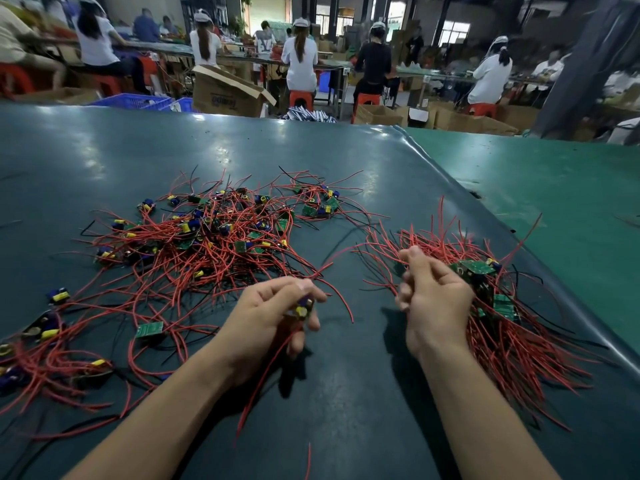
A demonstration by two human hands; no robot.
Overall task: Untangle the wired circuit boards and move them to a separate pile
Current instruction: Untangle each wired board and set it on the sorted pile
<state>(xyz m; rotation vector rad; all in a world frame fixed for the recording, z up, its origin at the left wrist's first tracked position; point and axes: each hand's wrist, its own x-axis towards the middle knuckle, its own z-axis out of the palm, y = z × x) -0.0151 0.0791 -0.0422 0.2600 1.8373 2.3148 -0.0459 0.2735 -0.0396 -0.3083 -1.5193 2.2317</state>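
Red leads trail from the small circuit board (302, 308) pinched in the left hand (266, 318), above the dark green mat (346, 393) between the tangled heap (207, 237) and the sorted pile (502, 306). The right hand (434, 306) hovers loosely curled, seemingly empty (blurred). Draw the leads out slowly, freeing snags, then carry it right. No legible writing.

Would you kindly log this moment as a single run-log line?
left hand: grips wired board | right hand: at sorted pile, grip unclear | tangled pile: remains
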